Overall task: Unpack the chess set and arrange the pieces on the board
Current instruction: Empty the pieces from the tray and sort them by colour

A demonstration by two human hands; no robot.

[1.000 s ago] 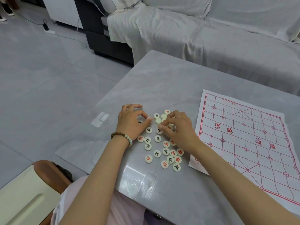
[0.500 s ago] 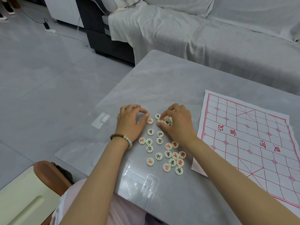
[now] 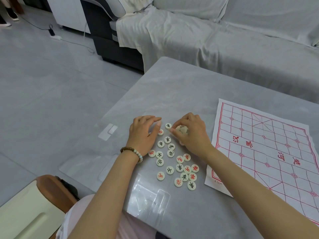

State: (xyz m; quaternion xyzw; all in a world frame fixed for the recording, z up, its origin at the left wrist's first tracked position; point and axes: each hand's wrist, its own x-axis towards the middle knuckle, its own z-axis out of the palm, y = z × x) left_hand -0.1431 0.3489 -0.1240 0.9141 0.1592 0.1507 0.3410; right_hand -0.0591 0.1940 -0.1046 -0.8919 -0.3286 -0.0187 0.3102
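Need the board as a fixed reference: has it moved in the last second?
No. The board keeps its near-left corner beside the same pieces, and its far-left corner holds the same gap to the table edge.

The grey marbled worktop [image 3: 172,87] is carrying a loose scatter of roughly 20 round cream chess pieces [image 3: 179,167], lying flat towards its front edge with red or black characters facing up. Just to their right a paper board [image 3: 269,152] with a red grid is lying spread out, creases showing, its near-left corner close to the pieces without touching them. In front of the pieces a clear plastic tray [image 3: 150,199] is sitting at the near edge, catching the light.
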